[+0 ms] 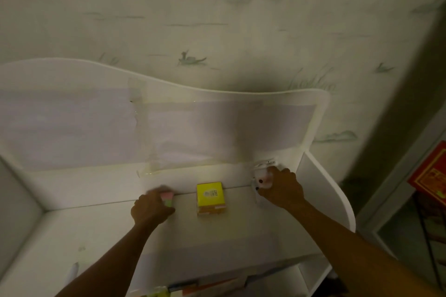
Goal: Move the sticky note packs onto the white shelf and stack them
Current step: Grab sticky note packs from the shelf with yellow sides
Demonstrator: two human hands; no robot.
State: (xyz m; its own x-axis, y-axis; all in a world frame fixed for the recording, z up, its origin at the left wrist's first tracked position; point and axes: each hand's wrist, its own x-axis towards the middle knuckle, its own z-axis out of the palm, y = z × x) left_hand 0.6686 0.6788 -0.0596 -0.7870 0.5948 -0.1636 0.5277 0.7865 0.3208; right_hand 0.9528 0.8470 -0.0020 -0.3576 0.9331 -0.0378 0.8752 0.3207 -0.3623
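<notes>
one yellow sticky note pack (211, 198), boxy, printed top, orange sides

Yellow pack (211, 196), white shelf (265, 236)

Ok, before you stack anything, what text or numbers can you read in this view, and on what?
"2201": on the top of the yellow pack, printed sideways.
The round logo and small print beside it on that pack: too blurred to read.
Red box at the right edge: yellow print, too blurred to read.
Pink-and-green pack in the left hand: no text visible.
White object under the right hand: no readable text.
</notes>
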